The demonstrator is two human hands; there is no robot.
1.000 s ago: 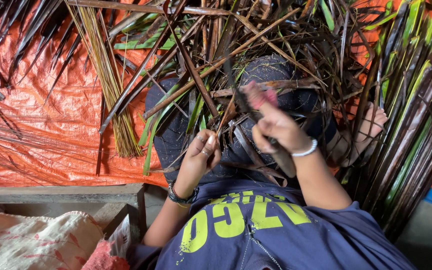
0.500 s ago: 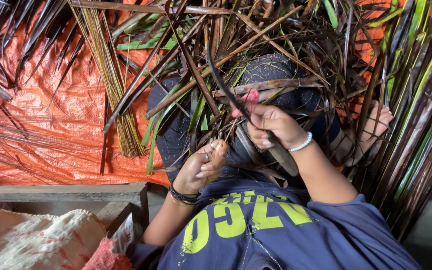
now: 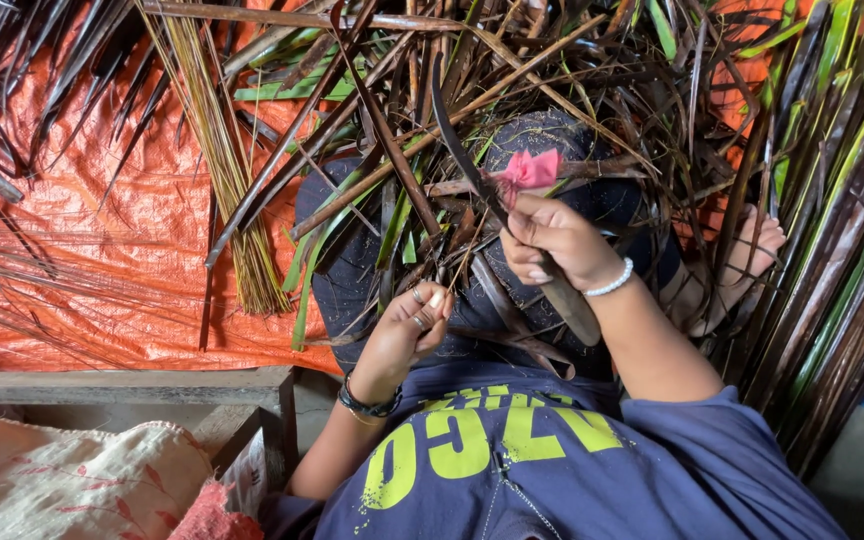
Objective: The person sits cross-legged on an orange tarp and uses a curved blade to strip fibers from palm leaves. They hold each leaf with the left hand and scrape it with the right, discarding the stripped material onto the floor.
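Note:
My right hand (image 3: 550, 240), with a white bead bracelet on its wrist, grips a knife (image 3: 459, 150) by its wooden handle. The dark curved blade points up and away from me, and a pink cloth scrap (image 3: 530, 168) sits by the grip. My left hand (image 3: 407, 325), with rings and a dark wristband, pinches a thin palm leaf strip (image 3: 452, 262) low over my lap. Green and brown palm leaves (image 3: 392, 190) lie piled across my dark-trousered legs.
An orange tarp (image 3: 82, 240) covers the ground at left, and a bundle of stripped yellow-green midribs (image 3: 222, 170) lies on it. Long palm fronds (image 3: 832, 220) are stacked at right beside my bare foot (image 3: 760, 240). A wooden frame (image 3: 122, 385) and a patterned cloth sack (image 3: 62, 480) sit at lower left.
The knife blade has swung upward, away from me, through the leaves. My left hand has dropped slightly toward my body, still pinching the strip.

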